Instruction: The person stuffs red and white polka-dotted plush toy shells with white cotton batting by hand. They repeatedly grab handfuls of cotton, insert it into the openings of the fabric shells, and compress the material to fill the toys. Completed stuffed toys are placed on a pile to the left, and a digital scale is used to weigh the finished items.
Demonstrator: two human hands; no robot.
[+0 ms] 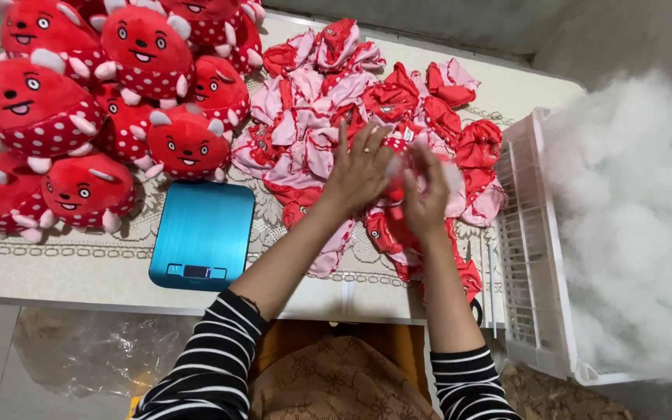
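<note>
Hands meet over the middle of the table (56, 268), and the red plush skin (395, 189) sits squeezed between them, so the thing lies right in the gap: to the right of the left hand (359, 169) and to the left of the right hand (428, 194), touching both. Left hand is spread, fingers fanned upward and palm laid against the skin's side; right hand is curled around the other side, fingers bent inward and pressing a tuft of white stuffing (451, 176) at the fabric, though whether the tuft is already inside the opening cannot be told. The skin hangs limp with its long axis running roughly toward the person, its lower end trailing down past the right wrist. Neither hand is nearer; both hold it. Behind it lies a heap of empty skins (367, 93), thin red and pink cloth, crumpled and flat, with white dotted trim. Well to the left sits a pile of stuffed toys (103, 101), round, firm-looking, red with white spots and stubby pale horns. A smooth blue scale (204, 233) rests near the left forearm. At the right, a white slatted plastic bin (534, 257) holds a loose, fluffy cloud of fibre fill (631, 225).
</note>
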